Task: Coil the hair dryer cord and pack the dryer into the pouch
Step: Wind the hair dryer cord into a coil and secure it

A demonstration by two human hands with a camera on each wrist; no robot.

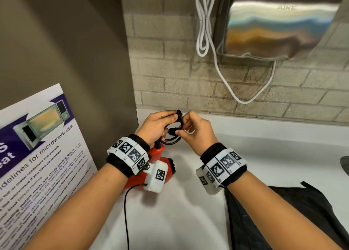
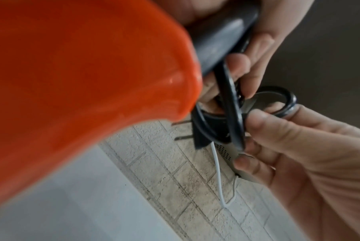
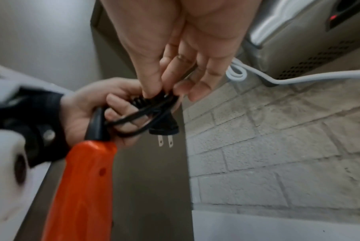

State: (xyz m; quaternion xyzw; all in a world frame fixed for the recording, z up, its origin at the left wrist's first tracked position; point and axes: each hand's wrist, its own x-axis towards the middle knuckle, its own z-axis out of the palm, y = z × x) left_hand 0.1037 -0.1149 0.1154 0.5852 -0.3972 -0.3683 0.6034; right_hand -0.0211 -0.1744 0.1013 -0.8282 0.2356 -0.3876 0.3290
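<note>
An orange hair dryer (image 1: 160, 156) hangs below my left hand (image 1: 157, 125), over the white counter, partly hidden by my left wrist. Its black cord (image 1: 172, 139) is gathered in small loops between both hands. My left hand grips the loops and the black cord end of the handle (image 3: 97, 125). My right hand (image 1: 194, 129) pinches a cord loop (image 2: 278, 101) just above the two-pin plug (image 3: 164, 128), which hangs free. The black pouch (image 1: 283, 215) lies on the counter at the lower right, under my right forearm.
A steel hand dryer (image 1: 279, 21) with a white cable (image 1: 211, 48) hangs on the brick wall behind. A microwave-guidelines poster (image 1: 37, 155) leans at the left against a brown panel. The white counter (image 1: 170, 221) extends below my arms.
</note>
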